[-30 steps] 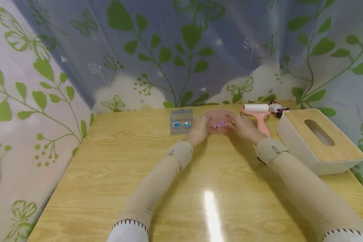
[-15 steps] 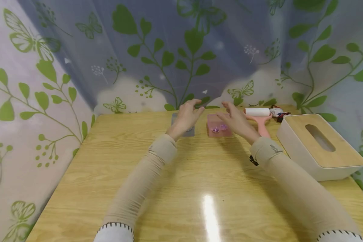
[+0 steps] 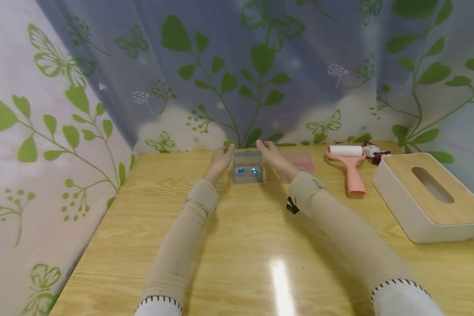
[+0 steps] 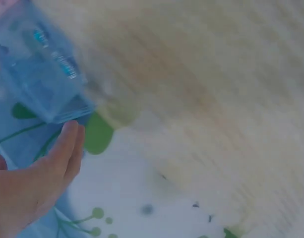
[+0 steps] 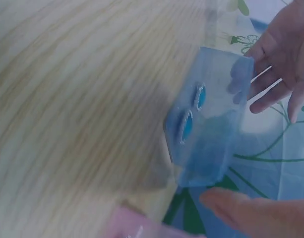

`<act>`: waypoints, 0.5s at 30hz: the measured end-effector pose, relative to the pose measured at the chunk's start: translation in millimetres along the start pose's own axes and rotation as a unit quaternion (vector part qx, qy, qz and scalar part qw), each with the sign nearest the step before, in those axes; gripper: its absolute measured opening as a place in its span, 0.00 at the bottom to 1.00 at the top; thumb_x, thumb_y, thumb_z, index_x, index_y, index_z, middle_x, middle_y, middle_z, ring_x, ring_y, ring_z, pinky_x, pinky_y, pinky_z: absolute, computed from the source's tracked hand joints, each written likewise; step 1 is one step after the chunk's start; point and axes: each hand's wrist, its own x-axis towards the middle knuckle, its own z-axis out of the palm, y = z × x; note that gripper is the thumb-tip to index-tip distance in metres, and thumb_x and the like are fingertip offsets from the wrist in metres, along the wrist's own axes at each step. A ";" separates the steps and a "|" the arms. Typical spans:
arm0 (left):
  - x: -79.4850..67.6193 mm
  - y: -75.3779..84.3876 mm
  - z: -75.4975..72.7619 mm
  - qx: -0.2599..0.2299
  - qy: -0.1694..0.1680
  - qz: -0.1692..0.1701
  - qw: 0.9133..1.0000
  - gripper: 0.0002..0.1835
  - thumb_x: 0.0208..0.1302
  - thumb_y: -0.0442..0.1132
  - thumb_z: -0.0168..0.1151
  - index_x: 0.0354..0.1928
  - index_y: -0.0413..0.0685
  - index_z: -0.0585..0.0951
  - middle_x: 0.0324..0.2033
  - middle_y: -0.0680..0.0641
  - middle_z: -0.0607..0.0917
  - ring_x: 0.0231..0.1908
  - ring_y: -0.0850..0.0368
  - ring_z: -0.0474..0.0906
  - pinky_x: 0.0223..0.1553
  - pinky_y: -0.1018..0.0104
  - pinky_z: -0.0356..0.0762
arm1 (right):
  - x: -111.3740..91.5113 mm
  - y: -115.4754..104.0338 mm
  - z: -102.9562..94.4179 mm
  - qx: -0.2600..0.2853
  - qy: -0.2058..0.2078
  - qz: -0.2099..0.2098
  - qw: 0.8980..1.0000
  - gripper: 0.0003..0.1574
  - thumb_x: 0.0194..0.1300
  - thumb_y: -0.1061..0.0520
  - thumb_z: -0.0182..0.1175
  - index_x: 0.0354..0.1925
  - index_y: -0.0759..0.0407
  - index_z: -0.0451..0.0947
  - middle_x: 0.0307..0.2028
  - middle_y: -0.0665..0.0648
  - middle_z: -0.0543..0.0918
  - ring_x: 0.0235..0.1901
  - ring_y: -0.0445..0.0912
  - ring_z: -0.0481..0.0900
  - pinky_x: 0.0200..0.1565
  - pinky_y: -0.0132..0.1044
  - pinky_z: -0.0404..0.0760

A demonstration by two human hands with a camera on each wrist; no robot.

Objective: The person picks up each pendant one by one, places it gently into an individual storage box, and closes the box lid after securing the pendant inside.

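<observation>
A small translucent blue-grey box (image 3: 248, 177) with two blue gems on its front stands on the wooden table near the curtain. My left hand (image 3: 219, 162) is at its left side, fingers fairly straight. On the opposite side is my right hand (image 3: 276, 159), thumb extended. In the left wrist view, the left fingertips (image 4: 70, 130) lie right by the box's edge; contact cannot be told. The right wrist view shows the right thumb (image 5: 231, 206) just short of the box. Behind my right hand, a translucent pink box (image 3: 306, 163) with purple gems is partly hidden.
Right of the boxes lies a pink-handled lint roller (image 3: 351, 169). Beside it are a small figure charm (image 3: 374, 151) and a white tissue box (image 3: 399, 210) with a wooden lid. A leaf-patterned curtain (image 3: 205, 87) hangs along the table's back edge.
Both hands have come off the pink box and moved left to either side of the blue-grey box. The boxes appear to stay in place while the head view shifts slightly.
</observation>
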 end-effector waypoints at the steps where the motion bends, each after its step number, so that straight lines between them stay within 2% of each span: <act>1: 1.2 -3.1 1.3 0.002 -0.004 -0.009 1.000 0.40 0.84 0.63 0.40 0.80 0.38 0.60 0.79 0.35 0.65 0.80 0.36 0.60 0.81 0.42 0.61 | 2.0 1.7 2.2 0.002 -0.004 0.005 1.000 0.56 0.79 0.23 0.35 0.86 0.54 0.35 0.86 0.60 0.42 0.86 0.61 0.41 0.84 0.64 0.45; 4: 2.8 -8.1 5.7 0.002 -0.010 -0.019 1.000 0.40 0.84 0.63 0.39 0.80 0.37 0.60 0.79 0.34 0.65 0.80 0.35 0.60 0.81 0.42 0.61 | 6.6 6.7 6.9 0.013 -0.007 0.011 1.000 0.56 0.79 0.22 0.33 0.86 0.53 0.37 0.86 0.61 0.43 0.85 0.62 0.41 0.83 0.65 0.44; 8: 2.5 -9.7 10.1 -0.001 -0.012 -0.013 1.000 0.40 0.84 0.63 0.38 0.80 0.37 0.61 0.78 0.34 0.66 0.80 0.35 0.60 0.81 0.42 0.60 | 12.9 9.8 11.3 0.027 -0.009 0.010 1.000 0.54 0.80 0.24 0.32 0.86 0.56 0.39 0.86 0.62 0.43 0.85 0.62 0.40 0.84 0.63 0.43; 11: 2.7 -9.6 11.0 0.001 -0.010 -0.010 1.000 0.40 0.84 0.63 0.38 0.79 0.37 0.63 0.76 0.34 0.70 0.77 0.37 0.65 0.80 0.43 0.63 | 17.2 8.6 14.3 0.046 -0.018 0.017 0.999 0.54 0.82 0.26 0.31 0.86 0.58 0.36 0.86 0.62 0.40 0.86 0.62 0.39 0.84 0.61 0.43; 13: 3.7 -9.9 10.8 -0.007 -0.006 -0.010 1.000 0.40 0.84 0.63 0.39 0.79 0.37 0.63 0.62 0.35 0.80 0.64 0.42 0.77 0.76 0.46 0.70 | 19.2 7.2 16.1 0.058 -0.018 0.021 0.998 0.54 0.82 0.26 0.31 0.86 0.59 0.37 0.86 0.63 0.40 0.86 0.62 0.39 0.84 0.61 0.44; 15: 4.8 -10.6 10.0 -0.026 -0.003 -0.008 1.000 0.39 0.84 0.62 0.41 0.79 0.36 0.63 0.45 0.41 0.82 0.47 0.49 0.78 0.67 0.52 0.77 | 20.4 6.4 17.3 0.067 -0.019 0.025 0.997 0.53 0.82 0.27 0.31 0.86 0.58 0.37 0.86 0.63 0.40 0.85 0.62 0.39 0.84 0.62 0.45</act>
